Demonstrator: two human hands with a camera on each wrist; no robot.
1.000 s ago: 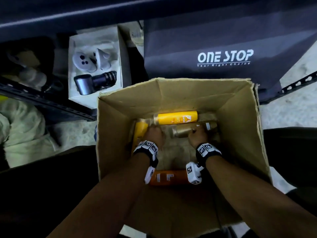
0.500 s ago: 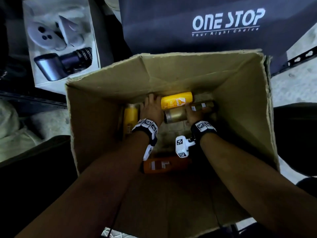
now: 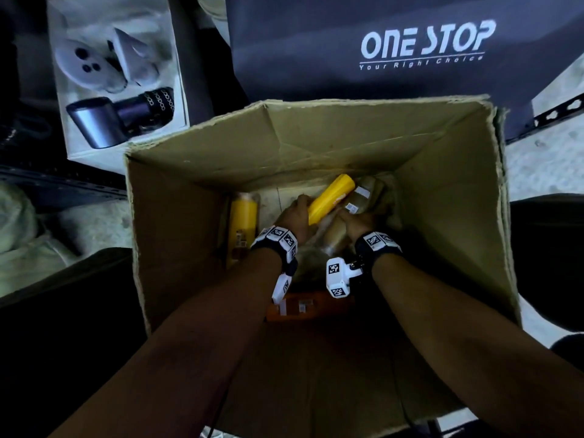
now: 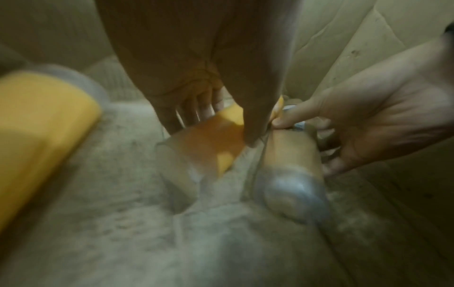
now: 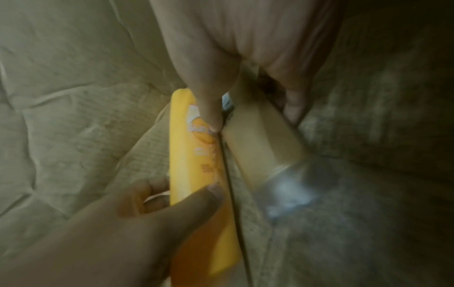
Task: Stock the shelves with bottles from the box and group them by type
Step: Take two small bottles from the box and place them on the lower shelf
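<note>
Yellow bottle, flat a moment ago, now tilts up near the cardboard box's far wall, gripped by the left hand; right hand clasps the tan bottle beside it.

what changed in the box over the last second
The left hand now grips the yellow bottle and has tilted its far end up off the box floor; the right hand has closed round the tan bottle, swinging it alongside. The second yellow bottle, by the box's left wall, and the orange bottle lie as before.
</note>
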